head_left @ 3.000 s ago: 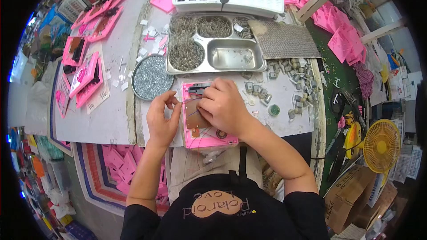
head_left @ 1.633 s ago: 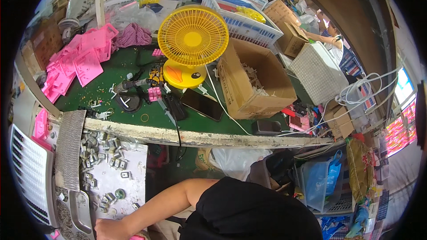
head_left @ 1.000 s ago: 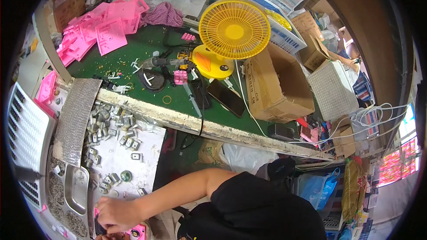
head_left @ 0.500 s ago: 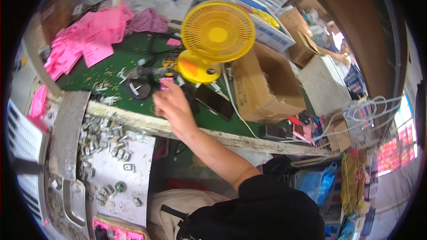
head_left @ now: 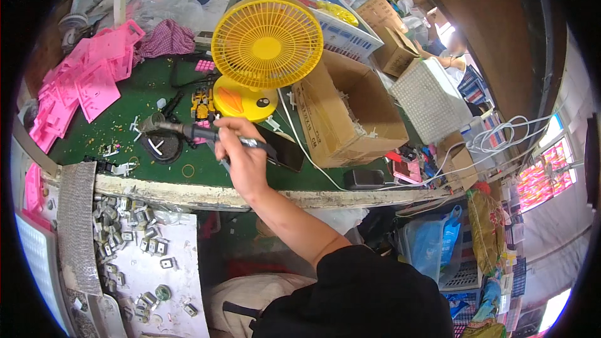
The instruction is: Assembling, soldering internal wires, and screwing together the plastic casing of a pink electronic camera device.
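My right hand (head_left: 243, 156) is over the green bench top with its fingers closed around a black-handled tool (head_left: 199, 131). The tool has a grey metal shaft pointing left, and its exact kind is unclear. Its tip end lies at a round dark dish (head_left: 164, 147) with small white pieces on it. Behind the tool is a small yellow-and-black toy-like part (head_left: 202, 105). A yellow duck-faced fan (head_left: 266, 46) stands just beyond my hand, and a dark phone (head_left: 289, 154) lies to its right. My left hand is out of view.
Pink plastic plates (head_left: 94, 81) are heaped at the far left. Many small metal motors (head_left: 150, 244) lie on a white board at lower left. An open cardboard box (head_left: 325, 131), a white cable (head_left: 294, 125) and a black box-shaped object (head_left: 364, 179) are to the right.
My right hand has closed on the black-handled tool, which earlier lay left of it. The whole view has shifted, so bench things appear farther left.
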Motion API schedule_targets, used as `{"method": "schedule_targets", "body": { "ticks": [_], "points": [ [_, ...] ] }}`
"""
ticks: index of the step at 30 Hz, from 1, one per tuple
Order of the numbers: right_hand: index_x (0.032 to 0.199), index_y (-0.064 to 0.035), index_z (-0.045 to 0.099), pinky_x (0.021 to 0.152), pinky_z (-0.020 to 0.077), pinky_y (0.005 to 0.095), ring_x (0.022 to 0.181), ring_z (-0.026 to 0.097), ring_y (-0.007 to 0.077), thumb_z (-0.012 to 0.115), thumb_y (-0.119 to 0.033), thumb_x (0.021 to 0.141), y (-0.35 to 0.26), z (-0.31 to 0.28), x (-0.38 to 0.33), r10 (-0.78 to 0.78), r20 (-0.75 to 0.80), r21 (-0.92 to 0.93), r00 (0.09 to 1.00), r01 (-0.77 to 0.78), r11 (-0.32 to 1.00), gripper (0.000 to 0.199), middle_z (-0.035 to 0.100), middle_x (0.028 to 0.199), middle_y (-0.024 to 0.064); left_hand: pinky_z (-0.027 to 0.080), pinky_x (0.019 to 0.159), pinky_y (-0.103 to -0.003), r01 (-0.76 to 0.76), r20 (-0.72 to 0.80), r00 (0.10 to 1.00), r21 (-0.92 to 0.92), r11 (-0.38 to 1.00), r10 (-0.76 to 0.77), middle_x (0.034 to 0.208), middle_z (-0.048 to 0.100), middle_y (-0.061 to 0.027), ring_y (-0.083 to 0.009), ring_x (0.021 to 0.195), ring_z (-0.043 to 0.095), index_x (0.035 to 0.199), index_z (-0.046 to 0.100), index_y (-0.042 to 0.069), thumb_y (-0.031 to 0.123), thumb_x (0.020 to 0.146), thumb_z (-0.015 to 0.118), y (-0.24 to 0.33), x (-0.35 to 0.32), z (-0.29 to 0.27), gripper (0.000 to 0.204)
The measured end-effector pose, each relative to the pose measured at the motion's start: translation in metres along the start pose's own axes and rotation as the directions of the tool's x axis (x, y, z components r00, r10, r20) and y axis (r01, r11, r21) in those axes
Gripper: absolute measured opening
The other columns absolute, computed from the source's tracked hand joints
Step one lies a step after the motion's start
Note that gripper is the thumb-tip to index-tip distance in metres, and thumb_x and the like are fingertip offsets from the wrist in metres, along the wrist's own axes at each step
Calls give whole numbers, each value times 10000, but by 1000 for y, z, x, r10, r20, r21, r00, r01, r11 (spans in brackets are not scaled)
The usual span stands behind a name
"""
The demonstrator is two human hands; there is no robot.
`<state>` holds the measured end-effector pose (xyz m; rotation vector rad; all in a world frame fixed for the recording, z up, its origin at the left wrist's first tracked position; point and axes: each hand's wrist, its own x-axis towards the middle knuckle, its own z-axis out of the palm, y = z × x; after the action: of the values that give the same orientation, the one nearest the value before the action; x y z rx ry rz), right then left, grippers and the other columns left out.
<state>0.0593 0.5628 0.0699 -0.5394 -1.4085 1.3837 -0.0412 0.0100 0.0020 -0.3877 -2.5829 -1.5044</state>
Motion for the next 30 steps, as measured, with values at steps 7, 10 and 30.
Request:
{"method": "schedule_targets", "body": {
  "ticks": [7, 10, 30],
  "points": [
    [1490, 31, 439, 981, 547, 366, 1225, 622, 248, 543, -196, 1080, -18, 4, -58, 144, 365, 198, 920, -228, 953, 480, 635, 1308, 199, 529, 633, -305, -14, 24, 1000, 24, 1000, 14, 778, 654, -96, -169, 681, 613, 936, 658, -25, 102, 982, 713, 12, 10, 18, 145],
    [1278, -13, 525, 902, 501, 306, 1064, 594, 178, 653, -3, 978, -4, 15, -74, 57, 343, 112, 938, -101, 989, 326, 591, 1157, 106, 524, 625, -304, -28, 45, 999, 24, 999, 27, 771, 651, -91, -165, 673, 610, 944, 661, -23, 106, 985, 705, 21, 18, 34, 143],
    [1289, -22, 608, 730, 536, 405, 871, 667, 312, 698, 6, 911, 31, 0, -40, -380, 319, 4, 868, 400, 917, 390, 680, 1052, 154, 492, 571, -294, -106, 185, 977, 5, 994, 104, 725, 633, -57, -137, 619, 588, 996, 679, -14, 135, 1007, 658, 89, 65, 141, 151]
  ]
}}
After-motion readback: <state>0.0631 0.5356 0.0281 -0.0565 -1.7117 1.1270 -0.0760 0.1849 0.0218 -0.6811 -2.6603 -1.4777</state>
